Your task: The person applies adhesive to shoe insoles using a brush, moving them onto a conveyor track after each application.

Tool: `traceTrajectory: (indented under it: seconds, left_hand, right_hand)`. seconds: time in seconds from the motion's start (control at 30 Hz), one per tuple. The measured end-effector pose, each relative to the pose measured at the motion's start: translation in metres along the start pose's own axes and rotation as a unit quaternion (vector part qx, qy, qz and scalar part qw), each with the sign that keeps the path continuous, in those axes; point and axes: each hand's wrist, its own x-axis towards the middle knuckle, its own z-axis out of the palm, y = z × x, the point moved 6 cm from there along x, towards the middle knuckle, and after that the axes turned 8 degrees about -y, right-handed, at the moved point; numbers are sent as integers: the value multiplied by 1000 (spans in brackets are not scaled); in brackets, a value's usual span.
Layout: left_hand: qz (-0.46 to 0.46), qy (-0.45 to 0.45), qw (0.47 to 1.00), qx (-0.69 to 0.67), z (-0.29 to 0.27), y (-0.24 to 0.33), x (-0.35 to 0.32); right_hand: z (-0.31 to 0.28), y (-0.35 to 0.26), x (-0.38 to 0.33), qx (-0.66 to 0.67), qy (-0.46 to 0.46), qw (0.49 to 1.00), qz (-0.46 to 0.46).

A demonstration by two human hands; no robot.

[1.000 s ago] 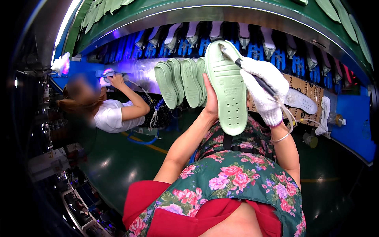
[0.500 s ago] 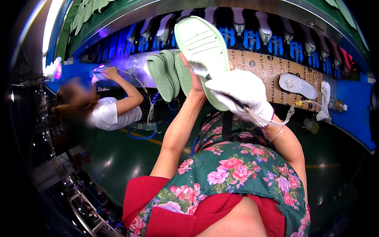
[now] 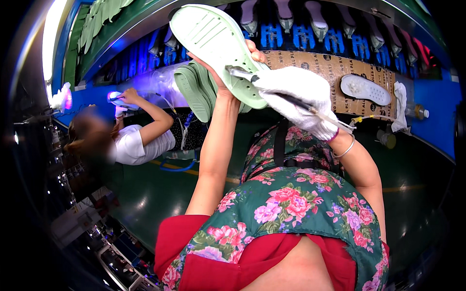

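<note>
The left hand [image 3: 219,81] grips a green shoe sole [image 3: 218,48] above the counter's [image 3: 167,87] near edge while the gloved right hand [image 3: 302,99] pinches a brush [image 3: 247,74], perhaps wet, which could smear if the sole twists.

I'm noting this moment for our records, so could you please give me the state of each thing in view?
Green sole: held up, tilted.
Brush: tip over the green sole, contact unclear.
Left hand: bare, gripping the green sole.
Right hand: white-gloved, closed around the brush.
Other green soles: grouped side by side.
White sole: lying on the cardboard.
Tube light: lit.
</note>
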Motion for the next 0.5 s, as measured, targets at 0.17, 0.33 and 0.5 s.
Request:
traceTrajectory:
  seconds: [0.17, 0.33, 0.5]
  left_hand:
    - [-38, 0, 999, -1, -8, 5, 3]
    - [-91, -75, 993, 8, 0, 10, 12]
    - [-157, -100, 981, 47, -9, 14, 22]
  right_hand:
    - [22, -19, -7, 21, -109, 993, -27]
    - [6, -6, -3, -24, -44, 999, 6]
    - [25, -15, -11, 3, -132, 991, -18]
